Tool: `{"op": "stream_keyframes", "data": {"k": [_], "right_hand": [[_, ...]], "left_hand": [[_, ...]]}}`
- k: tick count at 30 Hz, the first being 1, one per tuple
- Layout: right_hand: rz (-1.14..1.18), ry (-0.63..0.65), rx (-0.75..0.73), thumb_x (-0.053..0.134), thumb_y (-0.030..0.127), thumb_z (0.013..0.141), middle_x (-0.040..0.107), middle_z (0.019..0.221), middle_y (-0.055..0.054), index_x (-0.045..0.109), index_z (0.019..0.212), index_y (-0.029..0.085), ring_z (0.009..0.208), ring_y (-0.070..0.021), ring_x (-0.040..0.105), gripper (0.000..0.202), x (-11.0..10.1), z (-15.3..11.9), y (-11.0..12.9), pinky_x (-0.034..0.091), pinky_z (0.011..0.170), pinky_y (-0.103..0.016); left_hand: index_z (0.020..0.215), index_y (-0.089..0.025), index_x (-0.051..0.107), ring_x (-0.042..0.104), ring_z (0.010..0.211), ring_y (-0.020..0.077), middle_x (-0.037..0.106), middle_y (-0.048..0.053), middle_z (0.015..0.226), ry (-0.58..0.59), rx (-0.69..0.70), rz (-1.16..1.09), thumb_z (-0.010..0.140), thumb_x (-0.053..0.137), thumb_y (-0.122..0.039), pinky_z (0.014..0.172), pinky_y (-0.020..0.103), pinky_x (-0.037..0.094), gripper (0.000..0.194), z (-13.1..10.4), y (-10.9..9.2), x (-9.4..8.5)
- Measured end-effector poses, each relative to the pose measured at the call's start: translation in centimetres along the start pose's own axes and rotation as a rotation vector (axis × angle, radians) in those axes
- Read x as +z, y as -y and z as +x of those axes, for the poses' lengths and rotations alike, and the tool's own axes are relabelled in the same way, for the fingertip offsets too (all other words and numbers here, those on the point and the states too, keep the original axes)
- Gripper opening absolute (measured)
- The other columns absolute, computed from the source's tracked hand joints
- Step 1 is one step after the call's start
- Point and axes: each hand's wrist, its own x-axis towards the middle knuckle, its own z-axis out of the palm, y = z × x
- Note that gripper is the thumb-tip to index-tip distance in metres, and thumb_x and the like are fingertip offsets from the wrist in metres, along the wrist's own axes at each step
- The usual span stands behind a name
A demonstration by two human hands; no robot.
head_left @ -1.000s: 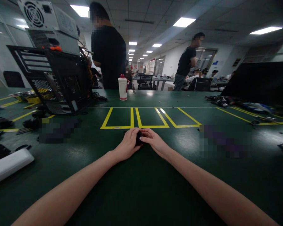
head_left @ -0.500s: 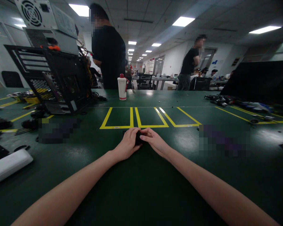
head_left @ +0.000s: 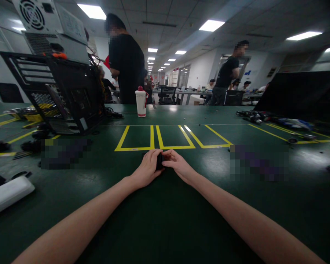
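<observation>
Both hands' fingers still closed on small black obj (head_left: 160,161), no change vs prev.

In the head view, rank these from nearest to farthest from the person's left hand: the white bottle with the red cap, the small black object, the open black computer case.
1. small black object: gripped between the left hand and right hand.
2. open black computer case: off to the left, farther back.
3. white bottle: straight ahead, beyond the yellow boxes.
</observation>
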Motion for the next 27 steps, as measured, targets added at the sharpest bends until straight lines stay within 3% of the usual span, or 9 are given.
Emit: {"op": "stream_keyframes", "data": {"k": [12, 27], "right_hand": [[0.016, -0.018, 0.066, 0.064, 0.022, 0.065, 0.056, 0.101, -0.003, 0.055, 0.095, 0.019, 0.099, -0.0168, 0.05, 0.031, -0.13, 0.24, -0.11, 0.036, 0.091, -0.037], [-0.008, -0.031, 0.024, 0.063, 0.022, 0.067, 0.056, 0.098, -0.002, 0.055, 0.092, 0.02, 0.097, -0.0153, 0.05, 0.027, 0.0, 0.24, 0.07, 0.036, 0.091, -0.034]], "left_hand": [[0.125, -0.02, 0.022, 0.035, 0.117, 0.0253, 0.034, 0.011, 0.125, 0.024, -0.009, -0.013, 0.076, 0.055, -0.021, 0.097, 0.045, 0.031, 0.059, -0.09, -0.2, -0.35], [0.125, -0.021, 0.022, 0.036, 0.116, 0.0262, 0.035, 0.011, 0.123, 0.021, 0.001, -0.009, 0.075, 0.055, -0.02, 0.096, 0.047, 0.031, 0.059, -0.01, -0.13, -0.29]]}}
